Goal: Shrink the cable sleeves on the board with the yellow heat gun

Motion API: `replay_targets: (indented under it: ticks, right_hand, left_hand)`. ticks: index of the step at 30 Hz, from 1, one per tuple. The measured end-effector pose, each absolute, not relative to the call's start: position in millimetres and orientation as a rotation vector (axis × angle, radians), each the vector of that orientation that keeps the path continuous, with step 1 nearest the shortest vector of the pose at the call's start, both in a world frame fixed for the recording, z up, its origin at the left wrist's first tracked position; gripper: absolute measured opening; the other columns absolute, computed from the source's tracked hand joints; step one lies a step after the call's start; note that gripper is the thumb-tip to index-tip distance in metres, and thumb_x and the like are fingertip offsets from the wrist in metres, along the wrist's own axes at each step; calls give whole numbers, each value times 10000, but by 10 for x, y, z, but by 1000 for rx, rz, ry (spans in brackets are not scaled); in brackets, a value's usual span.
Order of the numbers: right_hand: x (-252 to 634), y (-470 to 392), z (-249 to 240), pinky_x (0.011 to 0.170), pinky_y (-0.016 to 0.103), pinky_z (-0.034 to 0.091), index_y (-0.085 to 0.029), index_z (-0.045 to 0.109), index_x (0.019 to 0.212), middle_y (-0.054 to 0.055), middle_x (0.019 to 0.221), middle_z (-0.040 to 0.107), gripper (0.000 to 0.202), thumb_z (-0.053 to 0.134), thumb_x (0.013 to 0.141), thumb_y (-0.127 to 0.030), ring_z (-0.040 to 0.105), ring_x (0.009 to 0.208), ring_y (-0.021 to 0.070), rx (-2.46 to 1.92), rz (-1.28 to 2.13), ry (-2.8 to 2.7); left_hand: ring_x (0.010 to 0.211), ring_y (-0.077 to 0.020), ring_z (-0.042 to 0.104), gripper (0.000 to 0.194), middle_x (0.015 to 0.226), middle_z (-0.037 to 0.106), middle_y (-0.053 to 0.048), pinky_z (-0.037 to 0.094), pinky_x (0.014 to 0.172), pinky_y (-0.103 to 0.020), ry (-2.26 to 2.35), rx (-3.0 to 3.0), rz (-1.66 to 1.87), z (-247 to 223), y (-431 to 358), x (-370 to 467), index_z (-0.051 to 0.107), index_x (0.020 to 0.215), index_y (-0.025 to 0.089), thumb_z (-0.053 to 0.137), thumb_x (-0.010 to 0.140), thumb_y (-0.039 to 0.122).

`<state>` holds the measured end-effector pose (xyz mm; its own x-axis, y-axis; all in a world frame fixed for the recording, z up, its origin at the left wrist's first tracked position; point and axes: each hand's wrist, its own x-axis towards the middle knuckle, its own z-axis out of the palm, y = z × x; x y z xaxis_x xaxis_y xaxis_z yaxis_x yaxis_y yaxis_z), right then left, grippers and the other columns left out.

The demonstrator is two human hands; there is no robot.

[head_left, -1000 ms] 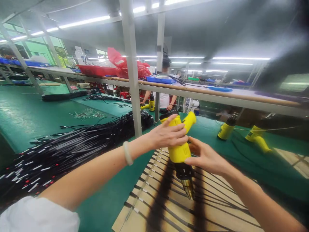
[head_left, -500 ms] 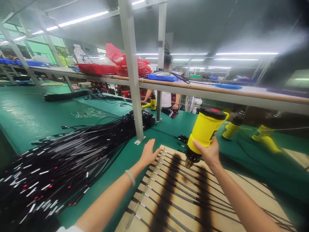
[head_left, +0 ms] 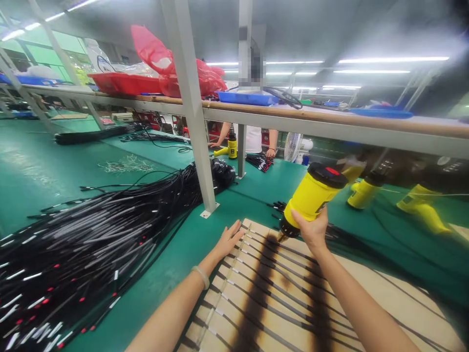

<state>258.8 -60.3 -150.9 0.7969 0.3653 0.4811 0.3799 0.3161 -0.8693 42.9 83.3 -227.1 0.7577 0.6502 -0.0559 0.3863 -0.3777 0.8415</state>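
Note:
My right hand (head_left: pixel 315 229) grips a yellow heat gun (head_left: pixel 309 198) with a black end cap, tilted nozzle-down. Its metal nozzle points at the far end of a scorched dark band (head_left: pixel 256 298) on a pale wooden board (head_left: pixel 361 283). Across the board, thin black cables (head_left: pixel 274 296) lie side by side in a row, with white pieces near their left ends. My left hand (head_left: pixel 227 240) rests at the board's far left corner, fingers stretched out, near the cable ends. It holds nothing that I can see.
A large bundle of black cables (head_left: pixel 135 215) spreads over the green table (head_left: pixel 146 313) at left. A metal post (head_left: pixel 194 112) carries a shelf with a red tray (head_left: pixel 124 84). More yellow heat guns (head_left: pixel 362 193) stand at right. Across the table, a co-worker's hand (head_left: pixel 270 153) is by some cables.
The heat gun has tipped further, and its nozzle has come left to the scorched band. My left hand has lowered, fingers flatter at the board's edge. The view has shifted slightly.

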Motion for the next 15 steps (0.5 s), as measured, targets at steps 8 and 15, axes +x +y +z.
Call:
replay_targets:
  ticks: [8, 15]
  right_hand:
    - [2556, -524, -1555, 720, 279, 500, -129, 423, 952, 80, 911, 572, 633, 755, 480, -389, 581, 782, 142, -1316, -11, -716]
    - [2555, -518, -1575, 730, 282, 497, -129, 433, 932, 65, 887, 571, 617, 758, 469, -374, 581, 784, 142, -1322, -4, -711]
  left_hand:
    - [1337, -185, 202, 658, 1418, 267, -58, -85, 1106, -446, 799, 1974, 352, -2297, 832, 439, 205, 1394, 195, 283, 842, 544]
    - [1334, -193, 209, 666, 1408, 291, -55, -92, 1106, -435, 805, 1970, 351, -2315, 841, 448, 225, 1388, 183, 307, 834, 544]
